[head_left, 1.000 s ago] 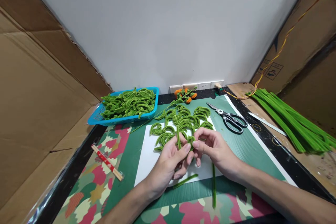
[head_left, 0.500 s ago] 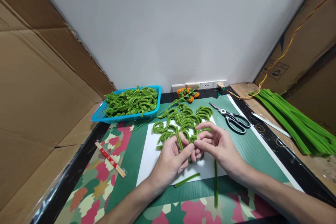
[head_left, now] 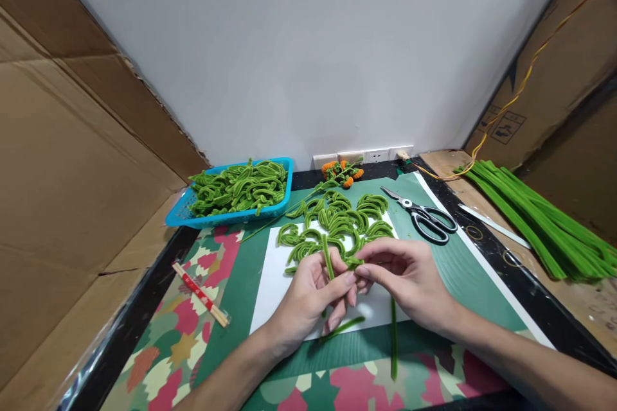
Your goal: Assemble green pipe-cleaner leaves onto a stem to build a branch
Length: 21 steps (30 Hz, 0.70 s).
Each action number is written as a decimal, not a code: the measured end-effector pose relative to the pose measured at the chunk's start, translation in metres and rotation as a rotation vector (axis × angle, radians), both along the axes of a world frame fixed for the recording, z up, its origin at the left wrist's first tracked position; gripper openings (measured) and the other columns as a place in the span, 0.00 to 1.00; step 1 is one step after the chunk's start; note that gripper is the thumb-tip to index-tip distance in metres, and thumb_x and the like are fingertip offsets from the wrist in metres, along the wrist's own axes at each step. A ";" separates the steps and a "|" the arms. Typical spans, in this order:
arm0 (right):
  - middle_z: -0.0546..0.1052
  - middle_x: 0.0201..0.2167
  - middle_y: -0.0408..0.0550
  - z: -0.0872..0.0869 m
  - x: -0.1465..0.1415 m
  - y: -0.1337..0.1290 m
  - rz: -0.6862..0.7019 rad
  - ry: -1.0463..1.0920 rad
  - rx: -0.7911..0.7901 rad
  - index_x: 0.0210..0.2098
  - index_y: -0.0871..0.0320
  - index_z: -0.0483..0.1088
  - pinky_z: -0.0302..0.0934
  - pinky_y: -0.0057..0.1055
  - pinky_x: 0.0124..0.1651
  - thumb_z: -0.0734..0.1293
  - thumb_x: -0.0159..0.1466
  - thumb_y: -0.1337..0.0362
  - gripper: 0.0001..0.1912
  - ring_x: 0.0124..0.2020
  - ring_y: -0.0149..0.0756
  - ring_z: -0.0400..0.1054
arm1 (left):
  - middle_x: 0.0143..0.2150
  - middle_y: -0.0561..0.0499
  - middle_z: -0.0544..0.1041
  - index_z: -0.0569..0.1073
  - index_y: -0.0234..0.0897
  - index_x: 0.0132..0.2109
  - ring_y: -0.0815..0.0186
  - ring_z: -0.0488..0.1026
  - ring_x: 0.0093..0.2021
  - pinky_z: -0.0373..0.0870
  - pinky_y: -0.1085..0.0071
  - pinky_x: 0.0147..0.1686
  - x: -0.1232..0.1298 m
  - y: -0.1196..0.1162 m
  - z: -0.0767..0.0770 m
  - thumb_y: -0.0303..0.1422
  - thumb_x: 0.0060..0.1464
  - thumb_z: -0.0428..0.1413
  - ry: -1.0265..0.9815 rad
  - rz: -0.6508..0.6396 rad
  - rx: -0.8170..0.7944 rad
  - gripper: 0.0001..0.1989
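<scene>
Both hands meet above a white sheet (head_left: 270, 295). My left hand (head_left: 313, 292) is closed on a green fuzzy stem (head_left: 328, 258) that sticks up between its fingers. A small folded green piece (head_left: 354, 263) sits at the touching fingertips, where my right hand (head_left: 402, 270) pinches its right side. Just beyond the hands lies a pile of curled green pieces (head_left: 340, 221). One short straight green stem (head_left: 349, 325) rests near the sheet's front edge, and a longer one (head_left: 394, 347) lies below my right hand.
A blue basket (head_left: 286, 192) of green loops stands at the back left. Orange flowers (head_left: 348, 181) lie behind the pile. Scissors (head_left: 427, 217) rest at right, beside a white strip (head_left: 494, 226) and long green stems (head_left: 540, 218). Wrapped chopsticks (head_left: 201, 295) lie left.
My right hand's fingers have drawn together into a closer pinch, and the small green piece at the fingertips has tilted. My left hand's lower fingers have moved down a little.
</scene>
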State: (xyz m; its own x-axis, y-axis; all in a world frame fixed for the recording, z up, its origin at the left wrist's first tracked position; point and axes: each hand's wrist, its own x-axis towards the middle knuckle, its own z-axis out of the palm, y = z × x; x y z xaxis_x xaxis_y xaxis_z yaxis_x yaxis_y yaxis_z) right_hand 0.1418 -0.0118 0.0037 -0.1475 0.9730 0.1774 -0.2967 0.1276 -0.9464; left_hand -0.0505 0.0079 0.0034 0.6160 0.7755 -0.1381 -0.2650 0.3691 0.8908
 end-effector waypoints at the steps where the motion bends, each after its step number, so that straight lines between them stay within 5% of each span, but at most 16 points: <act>1: 0.84 0.29 0.44 -0.001 0.000 0.001 0.013 0.015 -0.027 0.39 0.56 0.82 0.77 0.28 0.35 0.80 0.62 0.60 0.08 0.28 0.35 0.81 | 0.26 0.54 0.81 0.63 0.39 0.39 0.78 0.66 0.13 0.61 0.86 0.13 0.000 0.000 0.000 0.38 0.63 0.67 0.009 0.002 0.004 0.19; 9: 0.83 0.25 0.46 0.002 0.005 0.009 0.110 -0.014 -0.102 0.37 0.59 0.80 0.73 0.29 0.32 0.82 0.59 0.55 0.16 0.26 0.36 0.80 | 0.27 0.51 0.82 0.63 0.39 0.38 0.76 0.70 0.15 0.64 0.85 0.14 0.001 0.001 0.002 0.39 0.63 0.67 0.108 0.010 0.056 0.20; 21: 0.80 0.21 0.46 0.004 0.003 0.001 0.040 -0.065 -0.087 0.33 0.59 0.79 0.72 0.29 0.28 0.81 0.61 0.53 0.16 0.22 0.36 0.77 | 0.29 0.49 0.82 0.64 0.38 0.39 0.74 0.72 0.17 0.65 0.83 0.14 0.000 -0.004 0.008 0.42 0.65 0.65 0.251 -0.031 0.139 0.18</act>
State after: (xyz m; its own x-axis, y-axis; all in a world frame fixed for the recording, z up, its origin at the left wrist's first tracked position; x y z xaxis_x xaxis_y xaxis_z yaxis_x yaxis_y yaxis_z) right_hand 0.1444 -0.0113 0.0077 -0.1949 0.9774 0.0814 -0.2379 0.0334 -0.9707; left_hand -0.0501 0.0039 0.0115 0.6002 0.7787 -0.1827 -0.0202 0.2431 0.9698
